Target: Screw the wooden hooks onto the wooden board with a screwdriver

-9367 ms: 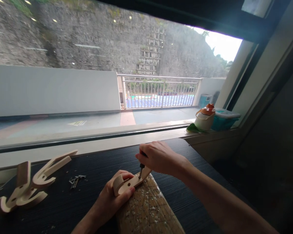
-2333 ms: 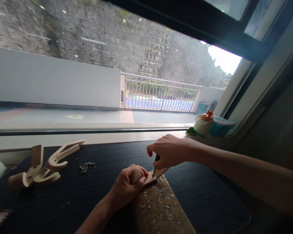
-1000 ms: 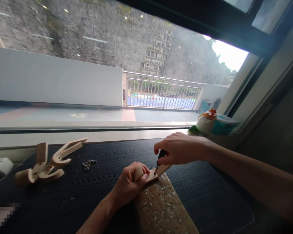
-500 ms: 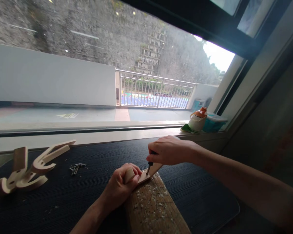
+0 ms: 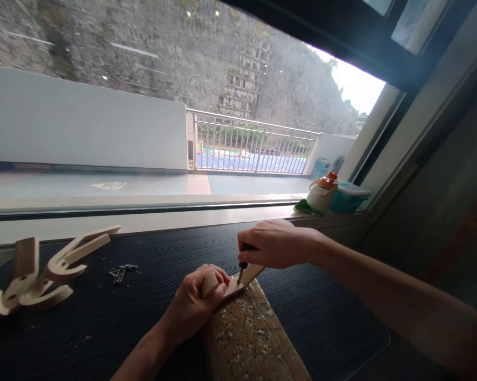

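Note:
My right hand [image 5: 264, 244] is closed around the dark handle of a screwdriver [image 5: 242, 265]. Its shaft points down and its tip meets a light wooden piece [image 5: 233, 288] near a small dark spot, where a screw or hole cannot be made out clearly. My left hand [image 5: 204, 290] grips the same wooden piece, and one end of it sticks up between the fingers. Under the piece lies a thick wooden block [image 5: 258, 333], its top pitted with holes and strewn with pale chips.
On the dark table [image 5: 143, 317], several curved wooden pieces [image 5: 35, 280] lie at the left. A small pile of screws [image 5: 121, 272] is beside them. A bottle with an orange top [image 5: 322, 194] and a teal box [image 5: 348, 198] stand on the window sill [image 5: 206, 214].
The view has shifted slightly, so the left-hand pieces and screws appear a little further left. Both hands keep their grips, and the screwdriver stays at the same spot on the wooden piece.

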Demonstrator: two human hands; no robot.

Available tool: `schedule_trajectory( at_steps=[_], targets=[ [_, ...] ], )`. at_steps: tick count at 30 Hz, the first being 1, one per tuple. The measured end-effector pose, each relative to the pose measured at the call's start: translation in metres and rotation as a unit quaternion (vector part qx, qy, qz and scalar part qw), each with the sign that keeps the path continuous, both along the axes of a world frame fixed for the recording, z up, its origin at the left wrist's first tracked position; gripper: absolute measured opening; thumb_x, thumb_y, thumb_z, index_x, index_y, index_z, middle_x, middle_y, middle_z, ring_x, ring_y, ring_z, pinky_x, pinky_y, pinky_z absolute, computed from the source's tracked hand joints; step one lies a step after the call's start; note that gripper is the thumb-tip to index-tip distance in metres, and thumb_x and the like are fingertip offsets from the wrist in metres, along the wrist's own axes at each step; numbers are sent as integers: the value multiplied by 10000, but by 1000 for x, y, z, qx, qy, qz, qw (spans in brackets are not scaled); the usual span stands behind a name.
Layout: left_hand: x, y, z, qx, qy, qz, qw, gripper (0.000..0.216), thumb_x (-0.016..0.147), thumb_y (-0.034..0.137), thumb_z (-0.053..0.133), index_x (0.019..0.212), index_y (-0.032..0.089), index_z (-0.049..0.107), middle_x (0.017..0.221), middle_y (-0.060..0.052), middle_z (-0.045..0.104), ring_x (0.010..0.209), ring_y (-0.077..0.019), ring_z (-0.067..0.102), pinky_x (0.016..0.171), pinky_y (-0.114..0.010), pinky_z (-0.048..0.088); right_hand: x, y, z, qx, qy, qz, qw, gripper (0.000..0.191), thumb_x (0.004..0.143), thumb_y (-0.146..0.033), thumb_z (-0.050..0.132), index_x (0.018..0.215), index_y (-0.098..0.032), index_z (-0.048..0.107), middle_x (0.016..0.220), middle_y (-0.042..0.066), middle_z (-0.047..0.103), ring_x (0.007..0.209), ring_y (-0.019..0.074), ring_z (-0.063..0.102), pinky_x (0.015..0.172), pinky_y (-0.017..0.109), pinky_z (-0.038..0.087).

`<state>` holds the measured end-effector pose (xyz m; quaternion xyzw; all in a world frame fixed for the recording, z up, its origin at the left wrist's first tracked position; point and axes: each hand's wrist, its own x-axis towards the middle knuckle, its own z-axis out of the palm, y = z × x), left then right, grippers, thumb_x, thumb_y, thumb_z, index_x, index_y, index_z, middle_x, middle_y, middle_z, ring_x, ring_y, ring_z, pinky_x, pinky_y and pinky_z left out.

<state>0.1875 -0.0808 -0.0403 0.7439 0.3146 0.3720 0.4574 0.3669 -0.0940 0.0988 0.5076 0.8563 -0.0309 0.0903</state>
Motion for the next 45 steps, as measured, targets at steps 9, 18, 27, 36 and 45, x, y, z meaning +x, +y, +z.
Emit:
schedule_trajectory(
  at_steps=[9,18,27,36,45],
  targets=[
    [-1,0,-2,9,1,5,1000,88,767,209,536,694,179,572,831,-45,646,783,-165,592,743,-266,449,-1,-5,11,34,-4,14,999,282,827,-406,460,973,-228,622,759,18,653,628,132,536,540,237,280],
    [1,1,0,7,8,8,1000,113,769,222,528,670,179,560,827,-45,647,770,-157,595,730,-251,453,5,-1,-4,7,49,5,999,237,858,-357,430,890,-210,613,732,6,638,627,115,507,545,230,272],
    [-1,-1,0,17,9,9,1000,113,778,236,524,693,179,572,827,-51,653,777,-170,600,736,-270,463,4,-3,-3,77,-19,-35,996,453,877,-546,318,871,-197,607,701,37,639,610,151,546,527,256,250],
    [1,0,-1,15,10,11,1000,110,776,223,525,691,178,580,825,-49,654,767,-164,602,731,-264,460,2,-5,-10,81,26,44,995,307,923,-367,334,865,-185,574,743,30,646,635,126,538,534,256,238],
    [-1,-1,0,17,9,11,1000,114,776,223,514,702,174,584,820,-52,650,773,-167,598,742,-268,457,-2,-5,-7,97,-29,-53,993,452,916,-470,283,821,-164,602,688,60,632,617,161,572,525,261,254]
  ],
)
